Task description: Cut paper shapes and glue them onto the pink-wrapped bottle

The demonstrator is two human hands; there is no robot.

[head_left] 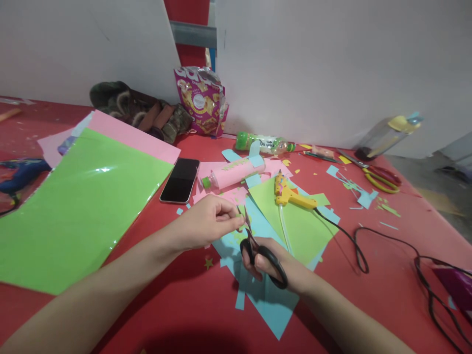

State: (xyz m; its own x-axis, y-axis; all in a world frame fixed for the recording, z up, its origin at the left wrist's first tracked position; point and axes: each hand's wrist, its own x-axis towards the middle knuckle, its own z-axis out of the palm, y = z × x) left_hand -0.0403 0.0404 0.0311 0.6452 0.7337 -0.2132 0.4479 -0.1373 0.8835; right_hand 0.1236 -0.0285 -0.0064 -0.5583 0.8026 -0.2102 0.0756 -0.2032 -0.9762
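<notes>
My left hand [210, 221] pinching a green scrap [241, 213], my right hand [284, 255] gripping scissors [252, 241] beside it, glue gun [283, 192] beyond my right.

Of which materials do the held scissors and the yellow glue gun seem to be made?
Scissors: the thin, pointed blades look like metal; the black loops are probably smooth plastic, faintly shiny. Glue gun: probably smooth, hard plastic, from its moulded-looking yellow body.
</notes>
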